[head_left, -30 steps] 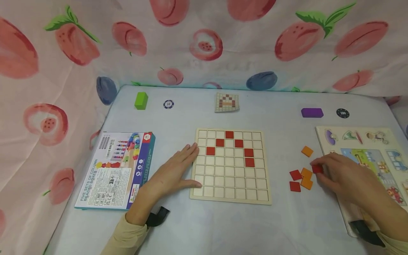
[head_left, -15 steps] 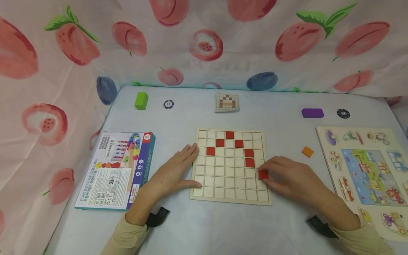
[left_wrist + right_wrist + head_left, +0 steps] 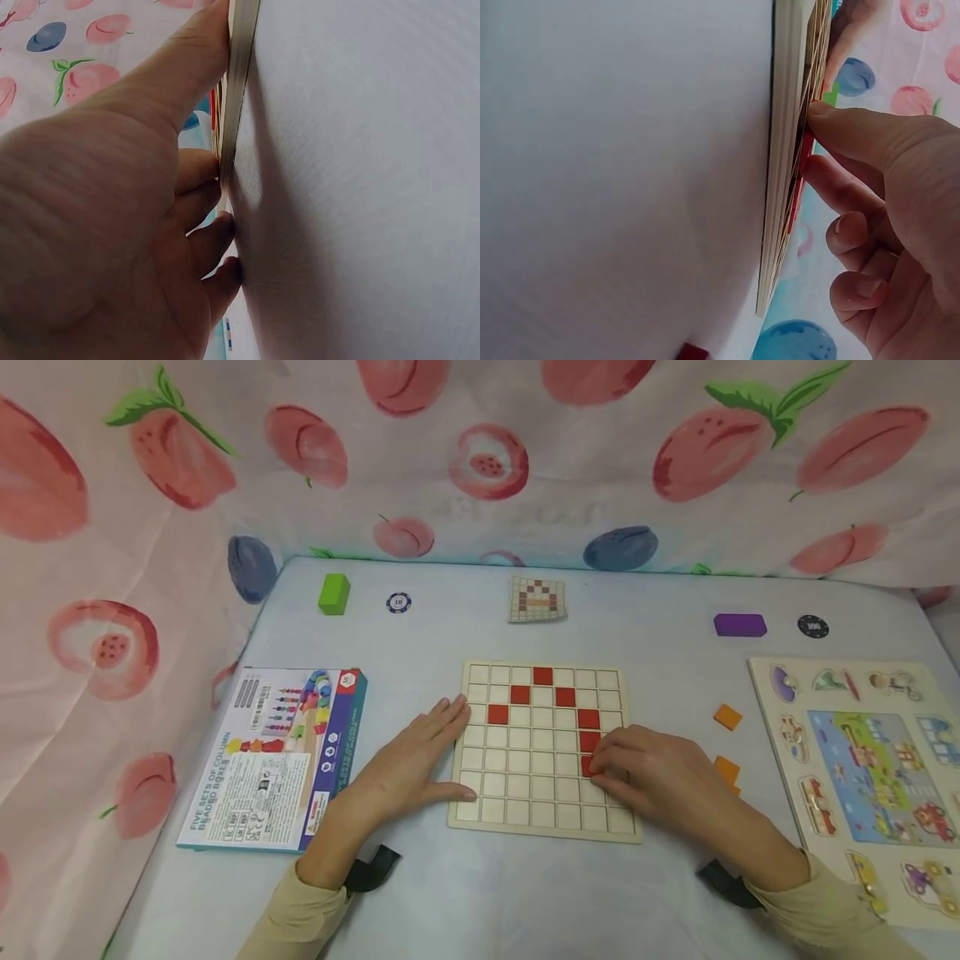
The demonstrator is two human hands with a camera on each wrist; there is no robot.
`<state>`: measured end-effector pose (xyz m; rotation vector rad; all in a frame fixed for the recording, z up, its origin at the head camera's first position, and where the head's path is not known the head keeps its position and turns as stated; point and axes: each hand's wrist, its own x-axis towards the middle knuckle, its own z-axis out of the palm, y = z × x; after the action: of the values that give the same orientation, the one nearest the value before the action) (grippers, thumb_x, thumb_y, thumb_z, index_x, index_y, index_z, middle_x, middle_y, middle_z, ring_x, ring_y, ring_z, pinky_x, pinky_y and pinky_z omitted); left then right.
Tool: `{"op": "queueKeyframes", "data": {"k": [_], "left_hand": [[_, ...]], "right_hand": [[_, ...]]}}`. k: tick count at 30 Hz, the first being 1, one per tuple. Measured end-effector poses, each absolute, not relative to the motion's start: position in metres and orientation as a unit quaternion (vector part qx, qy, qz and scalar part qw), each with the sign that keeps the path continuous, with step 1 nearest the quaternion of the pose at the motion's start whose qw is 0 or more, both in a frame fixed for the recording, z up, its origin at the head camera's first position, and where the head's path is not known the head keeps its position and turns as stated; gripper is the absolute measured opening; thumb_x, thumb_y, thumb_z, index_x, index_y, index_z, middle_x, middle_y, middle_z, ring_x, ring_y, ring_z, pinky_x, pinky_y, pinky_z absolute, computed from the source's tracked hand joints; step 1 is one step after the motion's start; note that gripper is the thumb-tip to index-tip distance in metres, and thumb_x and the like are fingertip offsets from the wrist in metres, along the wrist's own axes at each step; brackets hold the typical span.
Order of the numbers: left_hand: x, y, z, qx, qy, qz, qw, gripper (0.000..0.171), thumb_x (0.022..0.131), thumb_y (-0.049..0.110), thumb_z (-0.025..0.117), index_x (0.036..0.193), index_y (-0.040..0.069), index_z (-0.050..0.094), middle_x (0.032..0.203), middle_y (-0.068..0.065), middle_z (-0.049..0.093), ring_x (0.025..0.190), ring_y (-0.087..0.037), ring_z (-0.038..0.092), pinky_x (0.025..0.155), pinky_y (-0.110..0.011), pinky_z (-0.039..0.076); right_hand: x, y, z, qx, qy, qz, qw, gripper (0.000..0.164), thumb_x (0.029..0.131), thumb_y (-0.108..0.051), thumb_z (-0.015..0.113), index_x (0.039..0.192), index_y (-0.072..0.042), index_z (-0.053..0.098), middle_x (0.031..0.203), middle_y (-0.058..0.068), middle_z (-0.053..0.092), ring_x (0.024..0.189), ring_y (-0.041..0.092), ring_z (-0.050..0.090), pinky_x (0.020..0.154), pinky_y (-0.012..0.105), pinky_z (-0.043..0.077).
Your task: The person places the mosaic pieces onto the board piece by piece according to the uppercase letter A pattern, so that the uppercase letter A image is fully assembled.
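In the head view, a wooden grid board lies in the middle of the table with several red square tiles set in its cells. My left hand rests against the board's left edge, fingers spread and straight. Thumb and index finger of my right hand pinch a red tile at a cell just below another red one. The right wrist view shows this pinched tile edge-on at the board's surface. Orange tiles lie to the right, some partly hidden by my right hand and forearm.
A patterned card stands behind the board. A boxed toy lies left, a picture puzzle board right. Farther back are a green block, a purple block and two chips. A loose red tile shows in the right wrist view.
My right hand has picked a red tile from the loose ones at the right and carried it left onto the board. My left hand has stayed at the board's left edge.
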<state>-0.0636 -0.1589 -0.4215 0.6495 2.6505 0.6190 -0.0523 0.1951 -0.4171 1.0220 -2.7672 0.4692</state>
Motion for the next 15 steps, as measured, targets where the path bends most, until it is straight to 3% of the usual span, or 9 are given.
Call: {"op": "queueKeyframes", "data": {"k": [8,15], "left_hand": [[-0.063,-0.159,-0.424,0.23,0.932,0.22,0.171,0.111,0.086,0.054,0.085,0.17,0.011,0.025,0.181,-0.002,0.015,0.169,-0.028,0.015,0.138,-0.051,0.023],[-0.063,-0.159,-0.421,0.231,0.933,0.216,0.17,0.111,0.087,0.054,0.084,0.17,0.011,0.025,0.181,-0.003,0.015,0.169,-0.028,0.015,0.138,-0.051,0.023]], "right_hand": [[-0.05,0.203,-0.413,0.319,-0.932,0.156,0.069,0.018,0.079,-0.027,0.095,0.09,-0.031,0.081,0.103,-0.013,0.074,0.09,0.006,0.072,0.062,0.024,0.059],[-0.043,0.245,-0.404,0.227,-0.963,0.142,0.042,0.028,0.079,-0.032,0.094,0.103,-0.033,0.079,0.112,-0.01,0.074,0.086,0.007,0.065,0.062,0.023,0.054]]}}
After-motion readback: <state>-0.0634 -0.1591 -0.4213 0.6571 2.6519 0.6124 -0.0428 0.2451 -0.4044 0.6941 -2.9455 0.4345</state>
